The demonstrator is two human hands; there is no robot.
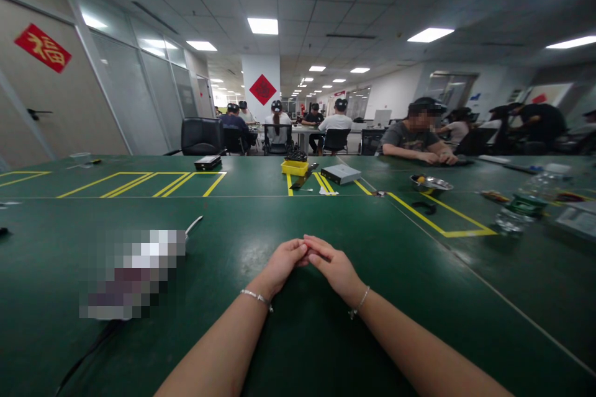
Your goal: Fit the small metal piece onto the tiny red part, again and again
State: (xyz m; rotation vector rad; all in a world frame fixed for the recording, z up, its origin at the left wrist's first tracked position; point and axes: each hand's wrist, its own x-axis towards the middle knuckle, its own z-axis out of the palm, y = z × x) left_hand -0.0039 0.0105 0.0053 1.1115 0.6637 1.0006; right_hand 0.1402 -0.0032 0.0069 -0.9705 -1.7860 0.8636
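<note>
My left hand point(283, 265) and my right hand point(341, 273) meet just above or on the green tabletop point(223, 347), in the middle of the view. The fingers of both are curved inward and pressed together at the tips, right fingers partly over the left ones. No object shows between them, though the palms are hidden. Each wrist wears a thin silvery bracelet. To the left lies a blurred-out, pixelated device point(139, 273), perhaps a phone, with a white cord at its far end and a black cable at its near end. Neither hand touches it.
Farther off stand a yellow tray point(294, 168), a grey metal box point(341, 173), a black box point(208, 163) and a metal bowl point(433, 184). A water bottle point(524, 205) stands at right. Yellow tape marks the table. A person point(410, 136) sits across at right.
</note>
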